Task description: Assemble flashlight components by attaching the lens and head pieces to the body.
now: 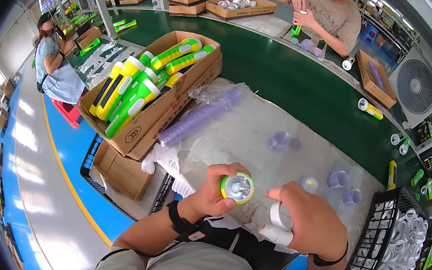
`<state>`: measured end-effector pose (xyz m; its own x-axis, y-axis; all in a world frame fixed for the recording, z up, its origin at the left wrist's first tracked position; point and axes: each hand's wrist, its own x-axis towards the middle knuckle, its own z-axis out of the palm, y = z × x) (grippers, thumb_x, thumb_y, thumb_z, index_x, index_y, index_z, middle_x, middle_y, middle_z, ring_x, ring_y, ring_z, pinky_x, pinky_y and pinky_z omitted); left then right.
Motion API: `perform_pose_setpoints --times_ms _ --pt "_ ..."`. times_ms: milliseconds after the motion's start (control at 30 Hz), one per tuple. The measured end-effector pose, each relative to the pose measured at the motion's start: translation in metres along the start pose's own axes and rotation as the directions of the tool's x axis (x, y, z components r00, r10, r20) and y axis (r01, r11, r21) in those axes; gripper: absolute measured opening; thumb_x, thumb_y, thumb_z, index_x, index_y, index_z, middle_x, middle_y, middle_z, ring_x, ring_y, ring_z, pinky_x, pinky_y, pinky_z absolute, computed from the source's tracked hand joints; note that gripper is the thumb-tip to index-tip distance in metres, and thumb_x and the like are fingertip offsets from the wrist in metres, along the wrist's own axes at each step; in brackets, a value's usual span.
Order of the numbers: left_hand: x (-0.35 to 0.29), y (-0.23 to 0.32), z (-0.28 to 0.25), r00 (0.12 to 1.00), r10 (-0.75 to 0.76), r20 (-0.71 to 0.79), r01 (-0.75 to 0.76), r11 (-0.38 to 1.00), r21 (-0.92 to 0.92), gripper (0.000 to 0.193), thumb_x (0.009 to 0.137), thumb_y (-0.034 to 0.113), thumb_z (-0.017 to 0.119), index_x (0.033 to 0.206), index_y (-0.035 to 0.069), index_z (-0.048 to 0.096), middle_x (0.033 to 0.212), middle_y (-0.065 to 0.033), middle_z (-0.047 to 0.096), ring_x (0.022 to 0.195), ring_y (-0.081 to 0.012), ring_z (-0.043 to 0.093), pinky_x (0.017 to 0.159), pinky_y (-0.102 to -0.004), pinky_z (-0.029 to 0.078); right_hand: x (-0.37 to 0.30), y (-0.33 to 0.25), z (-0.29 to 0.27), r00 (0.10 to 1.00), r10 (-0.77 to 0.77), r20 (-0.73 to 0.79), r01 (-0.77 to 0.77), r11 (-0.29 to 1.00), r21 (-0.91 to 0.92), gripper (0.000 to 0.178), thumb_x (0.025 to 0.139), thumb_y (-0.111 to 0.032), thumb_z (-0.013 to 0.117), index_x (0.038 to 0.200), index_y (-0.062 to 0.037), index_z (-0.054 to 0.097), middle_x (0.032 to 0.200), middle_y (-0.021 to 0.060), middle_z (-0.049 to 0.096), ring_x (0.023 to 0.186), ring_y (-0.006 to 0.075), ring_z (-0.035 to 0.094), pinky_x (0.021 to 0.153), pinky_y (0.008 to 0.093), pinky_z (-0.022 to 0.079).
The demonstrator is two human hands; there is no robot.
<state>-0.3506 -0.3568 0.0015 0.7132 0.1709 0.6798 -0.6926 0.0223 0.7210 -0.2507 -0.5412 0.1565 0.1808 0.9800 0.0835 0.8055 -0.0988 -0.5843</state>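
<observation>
My left hand [209,195] is wrapped round a flashlight [238,187], its green-rimmed head turned up so the shiny reflector and bulb show. Its body is hidden by my hand. Just to the right, my right hand [320,221] pinches a white plastic ring [274,215] between thumb and fingers, apart from the flashlight. White tape [276,234] covers one finger of that hand. Beyond my hands, several clear purple-tinted cups [338,179] lie on the plastic-covered work surface [247,138]. A long stack of such cups [202,116] lies in a plastic bag to the left.
A cardboard box [176,106] of green and yellow flashlights stands at left. At right, a black crate [373,249] holds many white rings [407,253]. Behind runs a green belt [266,69], with one person [331,15] working across it and another [54,58] seated far left.
</observation>
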Motion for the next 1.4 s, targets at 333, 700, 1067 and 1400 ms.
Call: perform_pose_setpoints --times_ms 333,700,1067,1400 --pt "0.007 -0.011 -0.014 0.99 0.136 -0.03 -0.137 0.99 -0.033 0.043 0.087 0.028 0.062 0.117 0.016 0.033 0.102 -0.0271 0.054 0.087 -0.0302 0.06 0.07 -0.0365 0.05 -0.03 0.041 0.105 0.95 0.303 -0.072 -0.311 0.907 -0.285 0.059 0.061 0.003 0.062 0.118 -0.0034 0.051 0.114 0.0175 0.048 0.093 0.033 0.052 0.073 0.0389 0.046" --pt "0.002 -0.02 -0.017 0.986 0.165 -0.004 -0.165 0.985 -0.044 0.075 0.081 0.032 0.07 0.131 0.012 0.018 0.1 -0.0208 0.055 0.085 -0.0286 0.059 0.076 -0.0394 0.048 -0.001 0.017 0.038 0.934 0.299 -0.196 -0.306 0.952 -0.009 0.073 0.07 -0.006 0.074 0.133 -0.0026 0.039 0.12 0.0165 0.05 0.103 0.0315 0.053 0.082 0.0355 0.048" --pt "0.003 -0.009 -0.006 0.995 0.086 -0.044 -0.087 0.996 -0.019 0.095 0.063 0.012 0.075 0.137 0.012 0.016 0.1 -0.0178 0.058 0.085 -0.0291 0.06 0.075 -0.0364 0.048 0.059 -0.024 0.024 0.998 -0.06 0.006 0.06 0.986 -0.156 0.105 0.063 -0.01 0.083 0.146 -0.0097 0.019 0.113 0.0158 0.057 0.097 0.0301 0.058 0.08 0.0365 0.048" --pt "0.022 0.007 -0.027 0.987 0.02 0.159 -0.05 0.981 0.185 0.053 0.059 0.017 0.072 0.109 0.013 0.056 0.104 -0.0117 0.058 0.078 -0.0324 0.061 0.06 -0.0371 0.051 0.075 -0.037 0.016 0.995 -0.036 0.089 0.052 0.981 -0.187 0.097 0.064 -0.003 0.077 0.143 -0.0017 0.02 0.108 0.0181 0.057 0.094 0.0352 0.056 0.079 0.0391 0.048"
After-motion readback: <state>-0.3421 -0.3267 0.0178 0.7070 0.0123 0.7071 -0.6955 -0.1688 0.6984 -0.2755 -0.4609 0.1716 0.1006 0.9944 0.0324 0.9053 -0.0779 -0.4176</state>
